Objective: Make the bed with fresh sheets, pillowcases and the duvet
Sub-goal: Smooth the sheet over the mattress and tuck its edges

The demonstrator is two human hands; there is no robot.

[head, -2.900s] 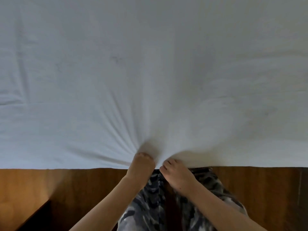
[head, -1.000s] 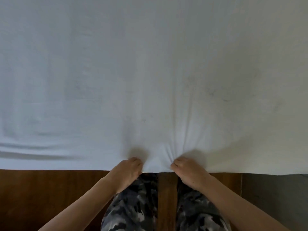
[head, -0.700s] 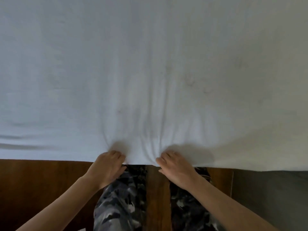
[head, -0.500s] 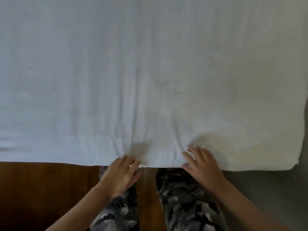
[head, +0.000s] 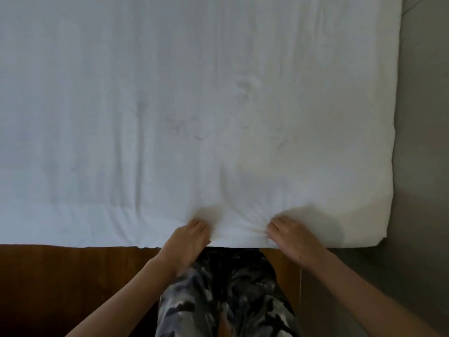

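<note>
A white sheet (head: 194, 105) covers the mattress and fills most of the head view, fairly smooth with faint creases. At its near edge, my left hand (head: 185, 242) and my right hand (head: 289, 239) each pinch the fabric, fingers curled over the edge. Wrinkles bunch between and above the two hands. The bed's near right corner (head: 379, 239) is rounded and covered by the sheet.
A brown wooden bed frame (head: 73, 276) runs along the near side below the sheet. A grey floor (head: 425, 190) lies to the right of the bed. My legs in camouflage trousers (head: 226, 300) stand against the frame.
I have shifted to the right along the bed, bringing the right corner into view. Both hands opened briefly half a second ago and now grip the sheet edge again.
</note>
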